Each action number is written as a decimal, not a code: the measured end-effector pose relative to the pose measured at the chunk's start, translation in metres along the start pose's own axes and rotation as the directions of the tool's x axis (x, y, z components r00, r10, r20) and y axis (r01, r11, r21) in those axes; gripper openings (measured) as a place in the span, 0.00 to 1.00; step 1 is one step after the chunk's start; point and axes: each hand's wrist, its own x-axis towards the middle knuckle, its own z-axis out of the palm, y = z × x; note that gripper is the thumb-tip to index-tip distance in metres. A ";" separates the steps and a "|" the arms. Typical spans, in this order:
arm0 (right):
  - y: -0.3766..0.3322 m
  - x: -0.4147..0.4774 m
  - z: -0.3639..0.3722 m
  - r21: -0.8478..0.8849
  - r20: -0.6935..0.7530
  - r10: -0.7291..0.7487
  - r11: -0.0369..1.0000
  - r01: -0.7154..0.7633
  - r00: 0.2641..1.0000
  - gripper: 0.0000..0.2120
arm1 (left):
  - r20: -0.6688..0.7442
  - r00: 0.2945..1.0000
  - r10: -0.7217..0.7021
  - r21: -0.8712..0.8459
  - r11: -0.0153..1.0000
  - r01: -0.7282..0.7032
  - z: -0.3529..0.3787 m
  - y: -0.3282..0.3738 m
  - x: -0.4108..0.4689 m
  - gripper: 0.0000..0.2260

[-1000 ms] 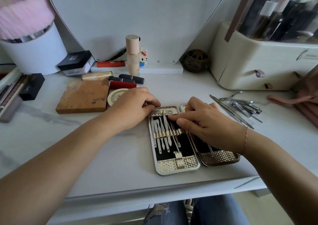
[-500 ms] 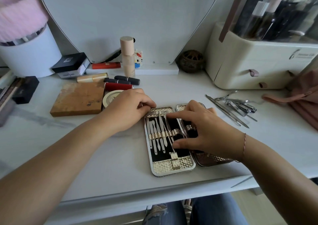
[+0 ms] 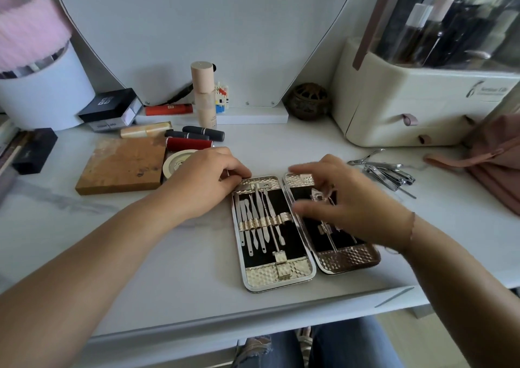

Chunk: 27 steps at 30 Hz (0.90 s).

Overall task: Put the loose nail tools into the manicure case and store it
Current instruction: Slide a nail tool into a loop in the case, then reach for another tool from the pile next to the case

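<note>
Item one, manicure case [image 3: 277, 276]: I log it lying open flat on the tabletop [image 3: 168, 269], centre, near the front edge, its left half holding a row of slim steel implements under a gold strap. Item two, loose nail tools [image 3: 385, 173]: a heap of clippers and nippers toward the right edge, apart from the case, in front of the cream organiser [image 3: 408, 114]. Hands: the left hand [image 3: 202, 181] curls its fingers [image 3: 236, 170] on the case's far left corner; the right hand [image 3: 354, 207], blurred, hovers over the right half, fingers spread and holding nothing I can make out.
</note>
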 end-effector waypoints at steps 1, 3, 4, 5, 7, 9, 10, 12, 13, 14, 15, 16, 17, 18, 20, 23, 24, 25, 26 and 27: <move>0.011 0.001 -0.007 0.012 -0.090 0.034 0.999 -0.033 0.995 0.26 | 0.000 1.000 0.005 0.000 1.000 -0.005 0.000 -0.001 0.000 0.09; 0.038 0.003 -0.021 -0.021 -0.289 0.129 0.990 -0.141 0.948 0.13 | -0.007 1.000 0.013 -0.008 1.000 -0.013 0.001 -0.001 0.000 0.09; 0.051 0.002 -0.026 -0.040 -0.355 0.192 0.975 -0.220 0.915 0.09 | -0.010 1.000 0.013 -0.012 1.000 -0.014 0.002 -0.002 0.000 0.09; 0.062 0.002 -0.028 -0.052 -0.382 0.253 0.955 -0.294 0.889 0.07 | -0.011 1.000 0.011 -0.014 1.000 -0.011 0.002 -0.002 0.001 0.09; 0.079 0.000 -0.027 -0.062 -0.357 0.334 0.924 -0.379 0.872 0.06 | -0.011 1.000 0.001 -0.019 1.000 -0.001 0.003 -0.003 0.001 0.09; 0.083 -0.001 -0.024 -0.065 -0.341 0.357 0.914 -0.400 0.870 0.07 | -0.011 1.000 -0.007 -0.013 1.000 0.007 0.003 -0.003 0.000 0.09; 0.083 -0.001 -0.023 -0.070 -0.350 0.355 0.913 -0.402 0.867 0.07 | -0.010 1.000 -0.009 -0.009 1.000 0.009 0.003 -0.003 0.000 0.09; 0.082 0.000 -0.022 -0.085 -0.370 0.350 0.910 -0.406 0.861 0.07 | -0.014 1.000 -0.014 -0.016 1.000 0.014 0.003 -0.004 0.000 0.09; 0.081 0.002 -0.022 -0.090 -0.370 0.353 0.907 -0.412 0.859 0.07 | -0.016 1.000 -0.016 -0.022 1.000 0.016 0.003 -0.004 0.000 0.09; 0.080 0.002 -0.022 -0.092 -0.363 0.363 0.902 -0.421 0.858 0.06 | -0.018 1.000 -0.016 -0.027 1.000 0.016 0.003 -0.003 -0.001 0.09; 0.079 0.003 -0.023 -0.093 -0.351 0.376 0.897 -0.431 0.858 0.06 | -0.021 1.000 -0.015 -0.028 1.000 0.014 0.003 -0.003 0.000 0.09; 0.077 0.004 -0.024 -0.096 -0.335 0.387 0.893 -0.440 0.859 0.05 | -0.024 1.000 -0.013 -0.028 1.000 0.013 0.003 -0.003 0.000 0.09; 0.076 0.005 -0.024 -0.100 -0.322 0.395 0.889 -0.446 0.860 0.05 | -0.025 1.000 -0.013 -0.028 1.000 0.012 0.004 -0.003 0.000 0.09; 0.074 0.005 -0.025 -0.107 -0.315 0.400 0.886 -0.451 0.861 0.05 | -0.026 1.000 -0.013 -0.028 1.000 0.012 0.004 -0.003 0.000 0.09; 0.072 0.006 -0.025 -0.131 -0.316 0.399 0.880 -0.456 0.861 0.04 | -0.025 1.000 -0.013 -0.027 1.000 0.012 0.004 -0.004 0.000 0.09; 0.068 0.005 -0.024 -0.156 -0.327 0.394 0.874 -0.460 0.859 0.05 | -0.026 1.000 -0.011 -0.025 1.000 0.010 0.003 -0.003 0.000 0.09; 0.068 0.005 -0.024 -0.165 -0.323 0.394 0.872 -0.461 0.860 0.05 | -0.026 1.000 -0.011 -0.025 1.000 0.010 0.003 -0.003 -0.001 0.09; 0.068 0.005 -0.024 -0.178 -0.314 0.392 0.870 -0.460 0.865 0.05 | -0.025 1.000 -0.010 -0.026 1.000 0.009 0.003 -0.003 -0.001 0.09; 0.068 0.006 -0.024 -0.194 -0.300 0.390 0.869 -0.456 0.871 0.06 | -0.025 1.000 -0.009 -0.026 1.000 0.009 0.003 -0.003 -0.001 0.09; 0.069 0.006 -0.024 -0.211 -0.284 0.386 0.868 -0.450 0.878 0.07 | -0.025 1.000 -0.009 -0.027 1.000 0.008 0.003 -0.003 -0.001 0.09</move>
